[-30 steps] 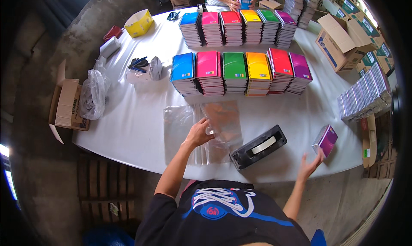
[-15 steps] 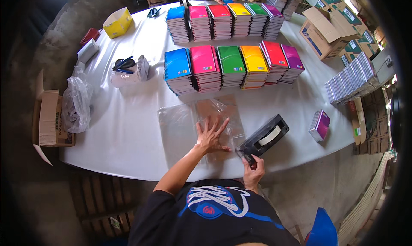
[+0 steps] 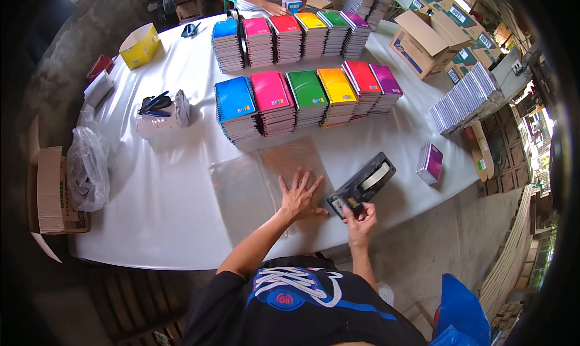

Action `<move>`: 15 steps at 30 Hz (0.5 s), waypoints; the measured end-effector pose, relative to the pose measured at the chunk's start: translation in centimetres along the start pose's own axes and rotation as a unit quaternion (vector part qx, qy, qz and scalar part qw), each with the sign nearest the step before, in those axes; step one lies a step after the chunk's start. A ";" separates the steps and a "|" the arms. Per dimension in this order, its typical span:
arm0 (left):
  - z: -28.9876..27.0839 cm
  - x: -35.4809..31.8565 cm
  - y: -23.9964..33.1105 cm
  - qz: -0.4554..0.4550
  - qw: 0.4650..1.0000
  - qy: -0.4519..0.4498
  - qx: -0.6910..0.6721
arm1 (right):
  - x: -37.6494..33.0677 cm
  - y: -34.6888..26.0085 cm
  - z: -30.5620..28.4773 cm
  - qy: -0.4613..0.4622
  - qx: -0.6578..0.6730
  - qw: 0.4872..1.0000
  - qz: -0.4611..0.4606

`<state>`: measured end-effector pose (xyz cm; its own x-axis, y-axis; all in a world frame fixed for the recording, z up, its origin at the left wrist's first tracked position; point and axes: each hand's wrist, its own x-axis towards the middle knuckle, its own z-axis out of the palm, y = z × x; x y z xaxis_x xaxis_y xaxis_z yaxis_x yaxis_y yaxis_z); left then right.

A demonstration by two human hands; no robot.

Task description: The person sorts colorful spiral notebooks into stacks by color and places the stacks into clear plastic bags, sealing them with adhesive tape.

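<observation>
We see the left hand (image 3: 299,196) pressed flat, fingers spread, on a clear plastic bag (image 3: 266,180) lying on the white table (image 3: 175,207) in front of the near row of coloured notebook stacks (image 3: 302,98). The right hand (image 3: 360,220) is closed on the near end of a black tape dispenser (image 3: 362,185) just right of the bag. Whether any tape is pinched there we cannot make out, and another person's hand (image 3: 275,9) at the far edge is cut off.

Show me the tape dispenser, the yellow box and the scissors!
tape dispenser (image 3: 362,186), head view, on its dark body.
yellow box (image 3: 140,46), head view, on its side wall.
scissors (image 3: 153,104), head view, on the blue handles.
</observation>
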<state>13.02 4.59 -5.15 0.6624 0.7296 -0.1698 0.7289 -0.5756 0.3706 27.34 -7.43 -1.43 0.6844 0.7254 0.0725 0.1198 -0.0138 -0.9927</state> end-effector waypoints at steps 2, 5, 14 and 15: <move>-0.1 -0.5 -0.5 0.020 0.999 0.015 -0.032 | -1.2 3.7 -0.1 0.004 -0.162 0.982 -0.092; -2.5 -2.3 -2.0 0.057 0.987 0.076 -0.128 | -3.1 4.1 -0.9 -0.021 -0.082 0.996 0.042; -15.3 0.3 -14.7 -0.229 0.742 0.545 -0.316 | 6.5 -8.3 0.7 -0.102 -0.148 0.971 -0.158; -16.5 0.6 -16.5 -0.271 0.780 0.498 -0.264 | 8.0 -9.0 4.4 -0.153 -0.131 0.963 -0.178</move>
<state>-1.39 20.62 3.71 -0.3729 0.8895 0.2640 0.5095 -0.0415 0.8595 28.63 1.54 7.65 0.3268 0.8852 0.3311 0.5122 0.1286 -0.8492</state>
